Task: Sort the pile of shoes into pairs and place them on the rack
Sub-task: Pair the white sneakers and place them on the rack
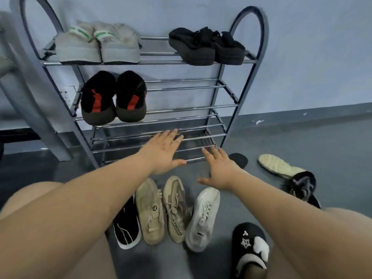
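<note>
A metal shoe rack [181, 109] stands against the wall. Its top shelf holds a white pair with green stripes [96, 45] and a black pair [205, 46]. A black pair with red tabs [113, 97] sits on the second shelf. My left hand [163, 150] is open, fingers spread before the lower shelves. My right hand [219, 168] is open beside it, holding nothing. On the floor below lie a black-and-white shoe [126, 228], two beige sneakers [150, 210] [175, 208] and a white sneaker [203, 218].
To the right on the floor lie an overturned pale shoe [279, 166], a dark shoe [302, 186] and a small black sole [238, 160]. A black slipper with a star [249, 246] is on a foot at bottom right. A grey frame [30, 109] stands left.
</note>
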